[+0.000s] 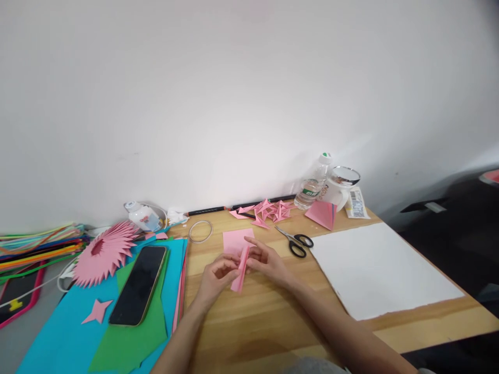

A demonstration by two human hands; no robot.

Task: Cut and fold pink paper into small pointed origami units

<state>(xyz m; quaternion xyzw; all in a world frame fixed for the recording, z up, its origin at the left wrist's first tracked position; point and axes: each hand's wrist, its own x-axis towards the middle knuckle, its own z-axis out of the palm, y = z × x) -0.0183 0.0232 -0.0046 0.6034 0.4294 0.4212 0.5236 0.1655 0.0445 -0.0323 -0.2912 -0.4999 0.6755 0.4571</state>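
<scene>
Both of my hands meet over the middle of the wooden table (249,322). My left hand (215,277) and my right hand (267,261) pinch a narrow folded strip of pink paper (240,270) between them, held a little above the tabletop. Just behind it a flat pink paper square (234,240) lies on the wood. Further back sits a pile of folded pink paper pieces (268,210). Black-handled scissors (296,242) lie right of my right hand.
Left: a phone (138,284) on green and blue sheets, a pink paper fan flower (103,252), a pink star (97,310), a wire ring (200,230). Right: a large white sheet (382,270). Back by the wall: a water bottle (312,184), a white cup (339,187).
</scene>
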